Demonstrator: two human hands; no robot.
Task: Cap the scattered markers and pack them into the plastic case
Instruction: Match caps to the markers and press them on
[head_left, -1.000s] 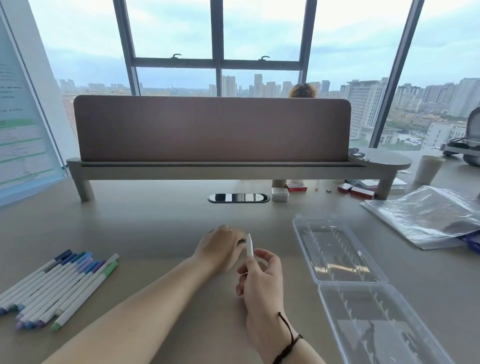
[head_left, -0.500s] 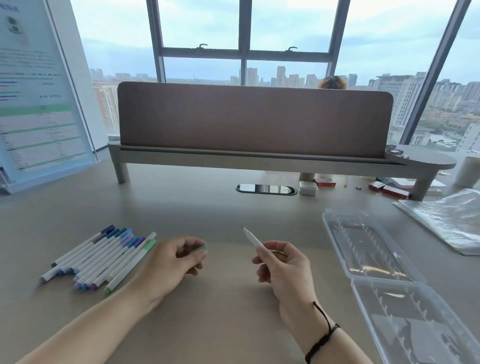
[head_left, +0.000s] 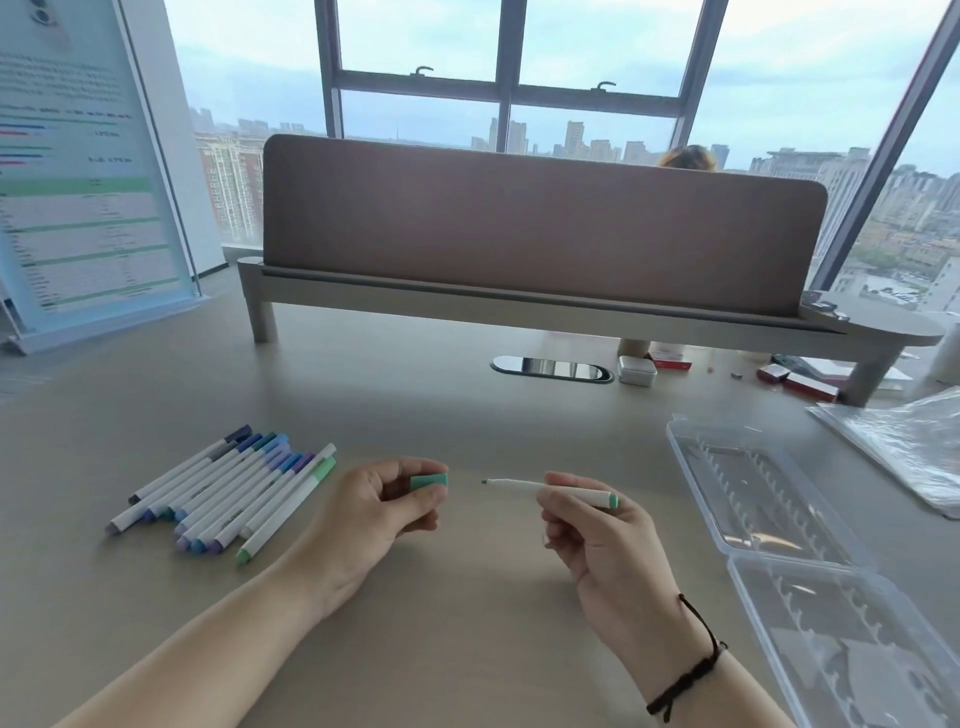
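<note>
My left hand (head_left: 371, 512) pinches a small green cap (head_left: 429, 480) between thumb and fingers, its mouth facing right. My right hand (head_left: 597, 532) grips an uncapped white marker (head_left: 540, 486) with a green end, held level with its tip pointing left at the cap; a short gap separates tip and cap. Several capped white markers (head_left: 234, 486) with blue, purple and green caps lie side by side on the desk at the left. The clear plastic case (head_left: 769, 535) lies open and empty at the right, with ribbed slots in both halves.
A crinkled clear plastic bag (head_left: 898, 447) lies at the far right. A desk divider on a raised shelf (head_left: 540, 317) spans the back, with a cable grommet (head_left: 551, 369) and a small white box (head_left: 636, 370) under it. A standing sign (head_left: 88, 197) is at the back left.
The hands have drawn apart and the cap has come off the marker. The marker has swung from pointing up to lying level, tip toward the left hand. The camera has panned left.
</note>
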